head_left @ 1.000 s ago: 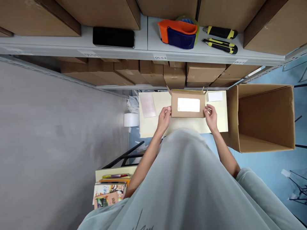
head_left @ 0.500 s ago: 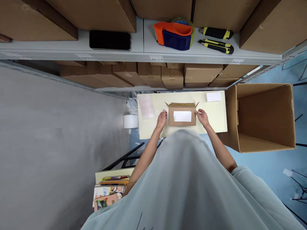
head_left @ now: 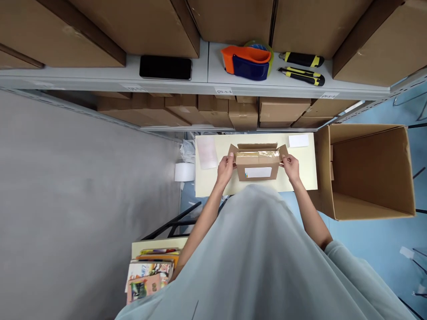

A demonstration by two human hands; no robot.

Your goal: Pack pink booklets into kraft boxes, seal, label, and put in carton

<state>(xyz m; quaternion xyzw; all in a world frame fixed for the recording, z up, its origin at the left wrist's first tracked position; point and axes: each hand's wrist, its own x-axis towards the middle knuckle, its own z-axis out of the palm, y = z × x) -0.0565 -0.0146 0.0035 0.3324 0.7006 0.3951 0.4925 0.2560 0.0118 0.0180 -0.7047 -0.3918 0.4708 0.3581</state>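
- One flap [head_left: 233, 149] is pinched by the left hand [head_left: 226, 170], the opposite flap [head_left: 283, 150] by the right hand [head_left: 291, 168].
- The cardboard box [head_left: 258, 164] sits between them, over the cream table [head_left: 213, 182].
- Done: white label [head_left: 258, 172] and shiny tape [head_left: 263, 154] applied.
- Not done: flaps remain unfolded.

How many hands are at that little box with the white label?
2. The left hand is at the left flap of the small box; the right hand is at the right flap. No other hands show.
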